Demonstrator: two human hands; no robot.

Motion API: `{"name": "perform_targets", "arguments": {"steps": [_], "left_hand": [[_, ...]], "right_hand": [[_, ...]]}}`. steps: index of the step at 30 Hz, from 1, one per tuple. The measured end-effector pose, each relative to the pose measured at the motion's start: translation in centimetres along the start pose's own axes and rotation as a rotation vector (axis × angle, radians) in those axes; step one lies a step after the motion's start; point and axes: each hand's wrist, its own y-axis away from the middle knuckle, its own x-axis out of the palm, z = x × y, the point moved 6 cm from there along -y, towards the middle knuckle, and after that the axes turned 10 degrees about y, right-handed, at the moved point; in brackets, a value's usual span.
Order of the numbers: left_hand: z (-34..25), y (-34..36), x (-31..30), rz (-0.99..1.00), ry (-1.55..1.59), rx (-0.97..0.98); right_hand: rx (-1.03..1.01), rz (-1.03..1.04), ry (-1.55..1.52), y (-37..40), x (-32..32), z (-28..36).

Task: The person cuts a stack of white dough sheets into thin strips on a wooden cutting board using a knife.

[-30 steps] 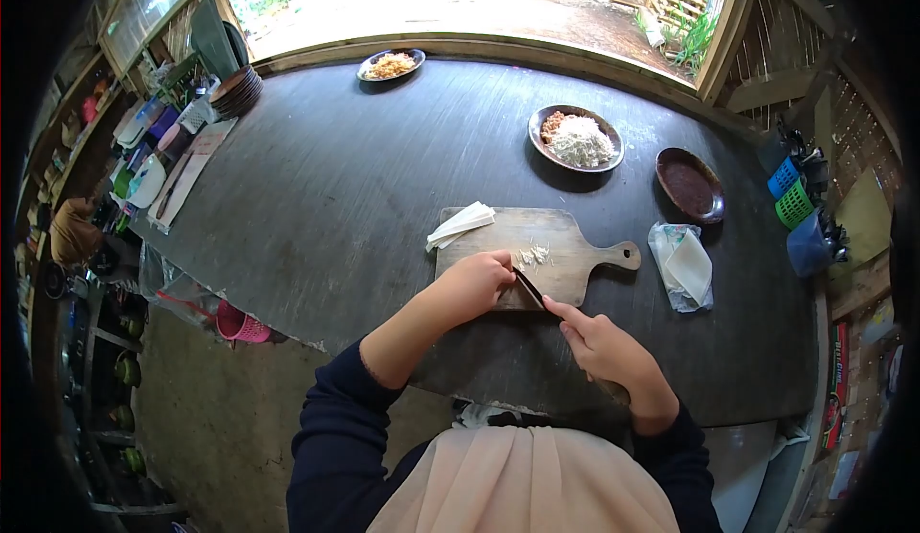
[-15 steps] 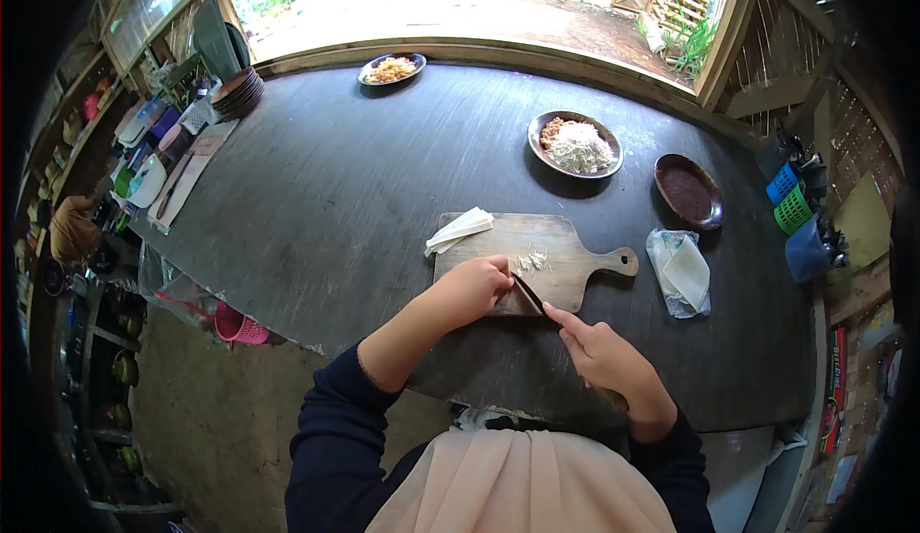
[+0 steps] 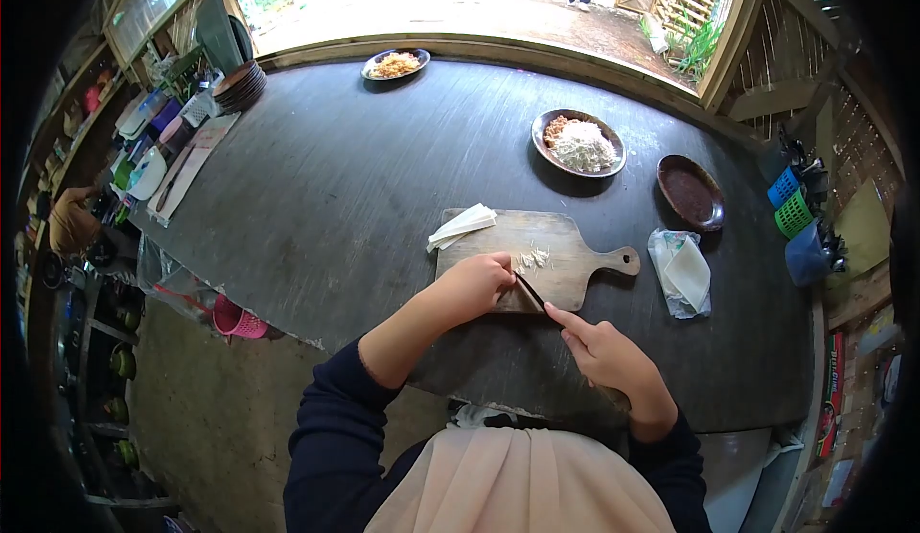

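A wooden cutting board (image 3: pixel 557 236) with a handle lies on the dark table in front of me. My right hand (image 3: pixel 610 358) is closed around a knife (image 3: pixel 530 290), forefinger along its back, the dark blade slanting over the board's near edge. At the blade's tip, my left hand (image 3: pixel 478 287) is bent with its fingers pressed together on the board; what they hold is hidden. Small white slivers (image 3: pixel 534 258) lie just beyond the knife. Several long white strips (image 3: pixel 462 227) rest in a stack across the board's far left corner.
Right of the board are a plastic packet (image 3: pixel 680 272) and a brown oval dish (image 3: pixel 690 193). Farther back stand a plate of white shreds (image 3: pixel 585 148) and a smaller plate of food (image 3: pixel 395 64). Stacked brown plates (image 3: pixel 240 89) sit at left; utensil baskets (image 3: pixel 793 215) hang right.
The knife blade has turned more upright, showing a thinner edge. My hands stay almost in place. Outside, a person's legs are now farther into view; the view has shifted slightly.
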Motion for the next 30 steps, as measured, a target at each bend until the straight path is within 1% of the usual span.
{"name": "perform_targets", "arguments": {"steps": [1, 3, 7, 10, 12, 13, 15, 18, 22, 24, 25, 27, 28, 30], "left_hand": [[0.0, 0.0, 0.0, -0.001, 0.000, -0.001], [0.1, -0.1, 0.1, 0.005, 0.015, -0.006], [0.2, 0.0, 0.0, 0.002, 0.018, -0.010], [0.1, -0.2, -0.1, 0.003, 0.025, 0.010], [0.0, -0.1, -0.1, 0.007, 0.020, 0.028], [0.0, -0.2, 0.0, 0.007, 0.019, 0.030], [0.4, -0.2, 0.0, -0.037, 0.067, 0.020], [0.4, -0.2, 0.1, -0.033, 0.052, 0.025], [-0.1, -0.1, 0.0, -0.023, 0.031, 0.009], [-0.2, -0.1, 0.0, -0.048, 0.010, 0.029], [-0.2, -0.1, 0.0, -0.049, 0.010, 0.030], [-0.2, 0.0, 0.2, -0.029, -0.018, 0.037], [-0.3, 0.0, 0.1, -0.029, -0.017, 0.036], [-0.4, 0.0, 0.0, 0.004, -0.029, -0.024]], "right_hand": [[-0.001, 0.001, 0.001, 0.0, -0.3, 0.3], [0.124, 0.115, -0.133, 0.0, -0.3, 0.3], [0.166, 0.176, -0.209, -0.2, -0.1, -0.1], [0.145, 0.149, -0.176, -0.6, 0.5, -0.3], [0.050, 0.051, 0.011, -0.7, 0.6, -0.2], [0.050, 0.048, 0.012, -0.6, 0.4, -0.1], [0.123, 0.116, -0.039, -0.3, 0.0, 0.4], [0.134, 0.137, -0.018, 0.4, -0.5, 0.2], [0.127, 0.142, -0.005, 0.7, -0.5, -0.3], [0.063, 0.108, -0.007, 0.5, -0.5, -0.5], [0.063, 0.107, -0.006, 0.5, -0.6, -0.3], [0.172, 0.159, -0.101, 0.5, -0.6, 0.1], [0.172, 0.160, -0.102, 0.4, -0.2, -0.2], [0.043, 0.030, -0.049, 0.0, 0.0, -0.2]]}}
